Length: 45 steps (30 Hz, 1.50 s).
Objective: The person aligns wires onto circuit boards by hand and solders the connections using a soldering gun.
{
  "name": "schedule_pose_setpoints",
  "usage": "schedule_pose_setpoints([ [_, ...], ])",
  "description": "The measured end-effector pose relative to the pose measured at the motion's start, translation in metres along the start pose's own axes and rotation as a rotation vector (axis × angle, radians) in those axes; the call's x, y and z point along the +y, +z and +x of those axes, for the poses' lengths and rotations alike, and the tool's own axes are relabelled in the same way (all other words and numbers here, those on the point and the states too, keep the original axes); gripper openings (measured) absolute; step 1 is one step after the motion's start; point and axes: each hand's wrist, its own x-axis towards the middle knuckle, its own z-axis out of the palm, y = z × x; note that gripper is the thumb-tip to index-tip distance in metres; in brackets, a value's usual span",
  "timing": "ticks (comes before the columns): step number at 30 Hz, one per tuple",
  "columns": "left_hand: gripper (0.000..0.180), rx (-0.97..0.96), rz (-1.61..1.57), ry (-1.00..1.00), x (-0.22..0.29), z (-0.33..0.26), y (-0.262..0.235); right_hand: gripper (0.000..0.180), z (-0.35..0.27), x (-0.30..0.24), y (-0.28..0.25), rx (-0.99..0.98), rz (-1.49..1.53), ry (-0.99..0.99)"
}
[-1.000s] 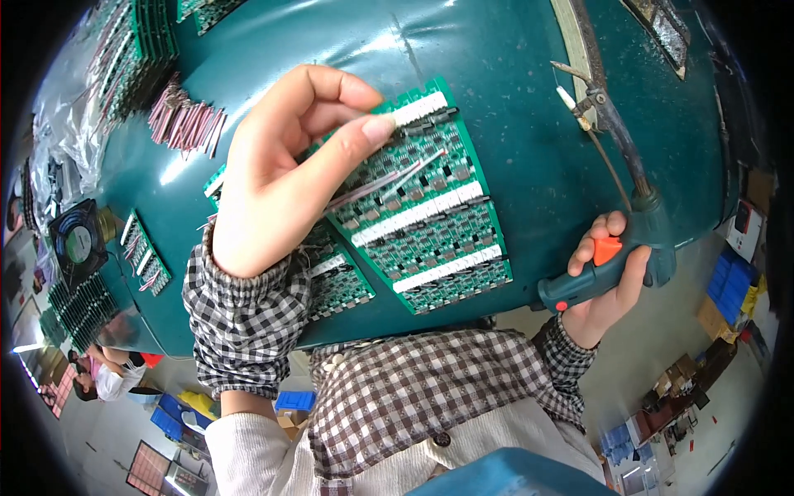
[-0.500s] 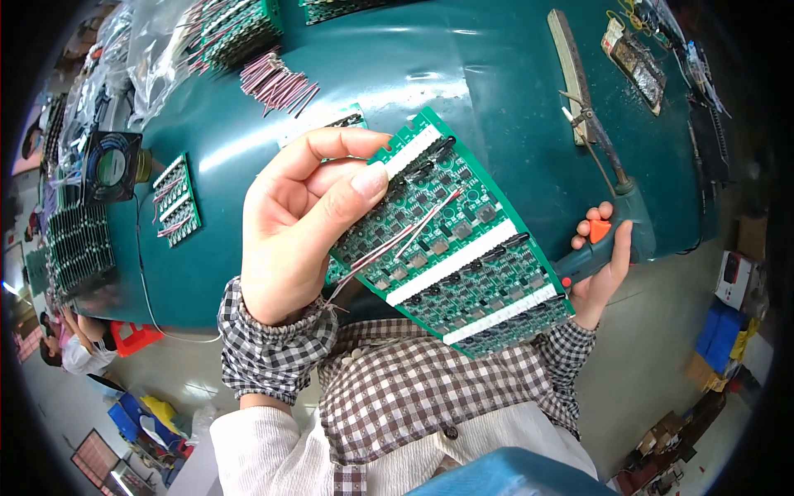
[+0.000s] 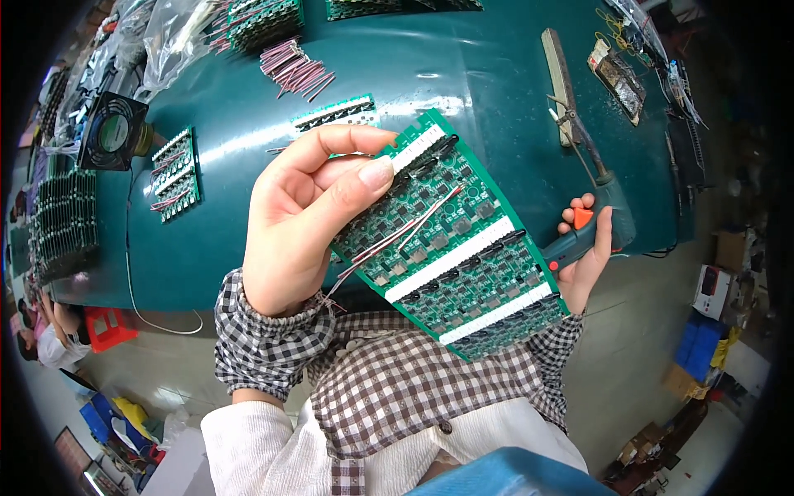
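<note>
My left hand [image 3: 310,198] pinches the top left edge of a green circuit board panel [image 3: 475,213], thumb in front. The panel hangs tilted above the table's near edge, with white strips and rows of black parts across it. Thin red, black and white wires [image 3: 389,241] lie over its face and trail off its left edge. My right hand [image 3: 589,260] is closed around the handle of a teal soldering gun [image 3: 614,217] with an orange trigger. The gun points away from me, its metal front by a long narrow bar [image 3: 556,70]. The panel's back is hidden.
Two smaller boards, one board [image 3: 351,107] behind my left hand and another board [image 3: 175,178] further left, lie on the green table. Cut wires [image 3: 296,68], stacked boards [image 3: 265,26], a black fan [image 3: 116,132] and a soiled tray [image 3: 619,81] surround them. Another person [image 3: 58,343] is at far left.
The whole view has shifted slightly, revealing more of the board behind my left hand. Both hands keep their holds on the panel and the soldering gun.
</note>
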Motion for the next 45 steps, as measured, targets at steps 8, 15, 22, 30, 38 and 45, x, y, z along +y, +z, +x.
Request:
schedule_pose_setpoints([
  [8,0.027,-0.007,-0.001,0.015,-0.001,0.000,-0.005,0.033,0.002,0.001,0.004,0.012,-0.022,-0.014],
  [15,0.027,-0.031,-0.006,-0.015,0.000,0.003,-0.008,0.032,0.000,0.001,0.004,0.008,-0.023,-0.005],
  [22,0.027,-0.032,-0.036,-0.043,0.001,0.005,-0.007,0.032,-0.002,-0.001,0.006,0.016,-0.031,-0.006],
  [30,0.028,-0.027,-0.056,-0.055,-0.002,0.008,-0.007,0.032,-0.001,-0.001,0.003,-0.001,-0.008,0.003],
  [38,0.028,-0.012,-0.057,-0.091,-0.002,0.012,-0.005,0.032,-0.002,-0.003,0.004,0.004,-0.019,0.003],
  [45,0.028,-0.018,-0.055,-0.103,-0.002,0.016,-0.005,0.032,-0.003,-0.003,0.002,-0.012,-0.007,0.012],
])
